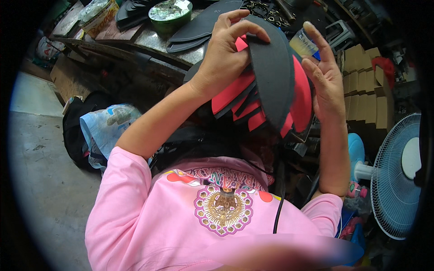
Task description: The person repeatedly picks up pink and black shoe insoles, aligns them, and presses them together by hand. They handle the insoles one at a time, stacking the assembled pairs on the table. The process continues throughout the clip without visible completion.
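Observation:
A fanned stack of flat foam pieces, shaped somewhat like shoe soles, is up in front of me. Its top layer is a black foam piece (pixel 273 72) with a curved edge. Red foam pieces (pixel 299 97) stick out from under it on both sides, mixed with more black ones. My left hand (pixel 228 49) grips the stack's left side, with bent fingers over the black piece and the thumb at its edge. Beside the right edge is my right hand (pixel 323 79), its thumb and forefinger spread apart. The lower fingers of that hand are partly hidden, and I cannot tell whether they touch the stack.
On the worktable (pixel 183 55) are a green tub (pixel 169 20), a printed bucket (pixel 97 20) and loose black foam pieces (pixel 192 31). A jar with yellowish contents (pixel 302 44) stands behind my right hand. Cardboard boxes (pixel 368 90) and a fan (pixel 398 174) are at right; a bag (pixel 106 126) lies left.

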Demonstrator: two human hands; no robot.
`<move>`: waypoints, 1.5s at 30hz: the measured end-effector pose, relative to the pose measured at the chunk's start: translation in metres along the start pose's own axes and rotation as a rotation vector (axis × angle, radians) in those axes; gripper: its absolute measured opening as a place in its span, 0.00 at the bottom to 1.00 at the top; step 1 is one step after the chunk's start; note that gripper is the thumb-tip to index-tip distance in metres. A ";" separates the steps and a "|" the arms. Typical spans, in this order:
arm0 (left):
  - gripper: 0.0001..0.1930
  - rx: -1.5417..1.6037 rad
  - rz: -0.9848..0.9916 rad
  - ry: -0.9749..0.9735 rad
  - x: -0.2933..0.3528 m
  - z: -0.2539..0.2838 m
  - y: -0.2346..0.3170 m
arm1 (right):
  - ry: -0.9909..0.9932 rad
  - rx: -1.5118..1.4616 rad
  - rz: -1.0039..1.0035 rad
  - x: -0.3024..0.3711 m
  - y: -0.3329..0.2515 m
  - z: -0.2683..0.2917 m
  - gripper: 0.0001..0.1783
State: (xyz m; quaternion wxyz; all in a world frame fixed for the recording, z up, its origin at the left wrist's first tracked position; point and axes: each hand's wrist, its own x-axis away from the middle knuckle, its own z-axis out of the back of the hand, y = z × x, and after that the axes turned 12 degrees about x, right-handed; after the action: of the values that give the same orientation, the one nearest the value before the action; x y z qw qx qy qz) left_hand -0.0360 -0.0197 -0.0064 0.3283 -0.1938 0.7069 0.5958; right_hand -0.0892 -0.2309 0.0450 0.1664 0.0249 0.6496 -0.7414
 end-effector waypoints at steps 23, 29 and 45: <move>0.22 0.677 0.723 -0.151 0.019 0.005 0.011 | 0.081 0.428 0.135 0.009 0.014 -0.006 0.43; 0.28 0.754 0.794 -0.109 0.018 0.008 0.019 | 0.117 0.482 0.277 0.005 0.023 0.000 0.26; 0.28 0.887 0.845 -0.205 0.016 0.021 0.023 | -0.055 0.330 0.299 0.007 0.050 -0.001 0.44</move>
State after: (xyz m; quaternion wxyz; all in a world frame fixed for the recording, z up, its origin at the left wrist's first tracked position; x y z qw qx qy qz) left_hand -0.0576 0.0075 -0.0030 0.1797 0.3159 0.8676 0.3394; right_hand -0.0822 -0.2365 -0.0049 0.2856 0.1277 0.5037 -0.8052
